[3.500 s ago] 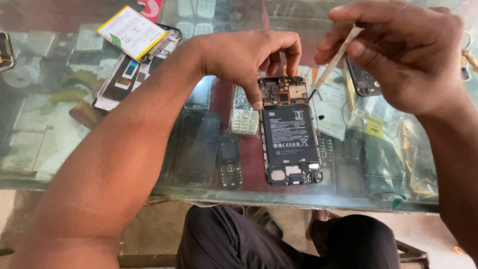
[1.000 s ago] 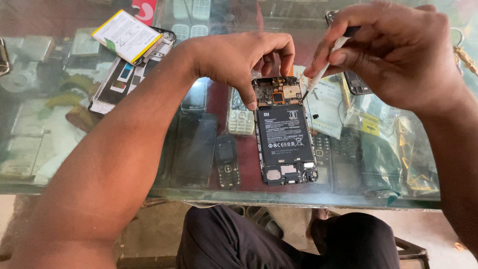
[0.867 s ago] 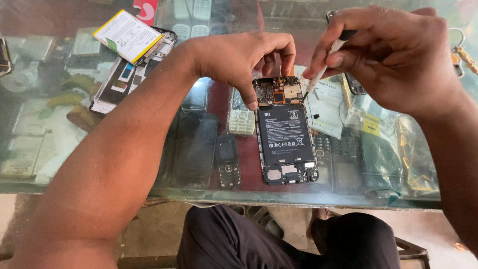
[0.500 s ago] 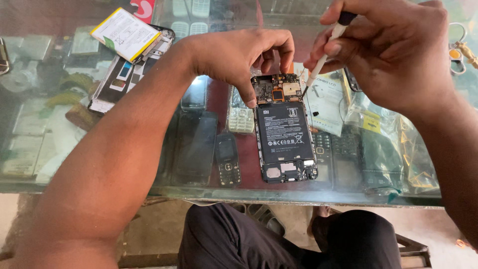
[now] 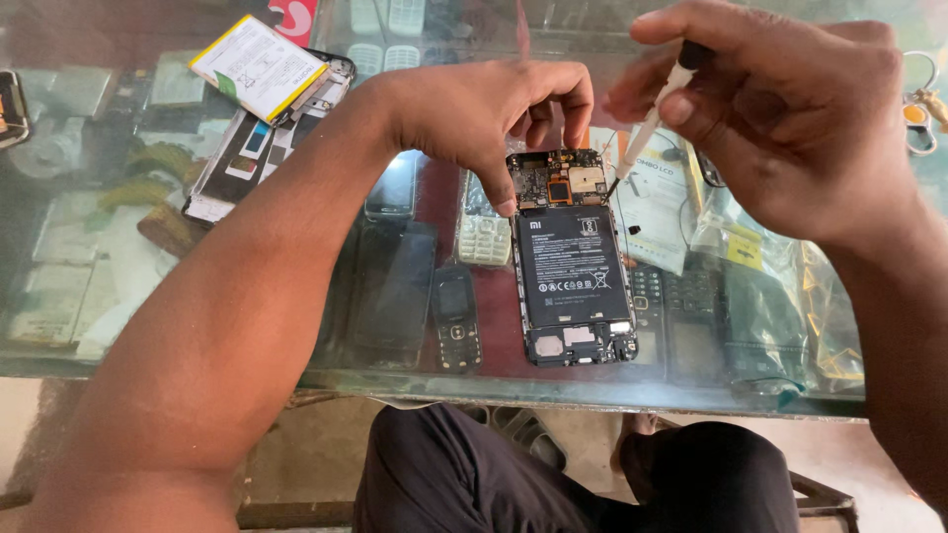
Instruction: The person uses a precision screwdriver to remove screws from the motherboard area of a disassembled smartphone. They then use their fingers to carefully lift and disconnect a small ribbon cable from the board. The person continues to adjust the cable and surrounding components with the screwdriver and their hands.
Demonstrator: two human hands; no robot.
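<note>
Centrally, opened black smartphone with exposed battery and circuit board (image 5: 573, 262) lies flat on glass counter (image 5: 296, 375). Left hand (image 5: 484, 114) pins phone's top-left edge, thumb down. Right hand (image 5: 780, 118), at 1 o'clock, pinches slim white-handled screwdriver (image 5: 654, 109), tip touching board's upper-right corner. Loose yellow-edged battery (image 5: 259, 67) at 10 o'clock, well apart.

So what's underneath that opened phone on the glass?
The opened phone lies on a glass counter top. Through the glass beside it show keypad phones and packets on a shelf below. Whatever sits directly beneath the phone is covered by it.
</note>
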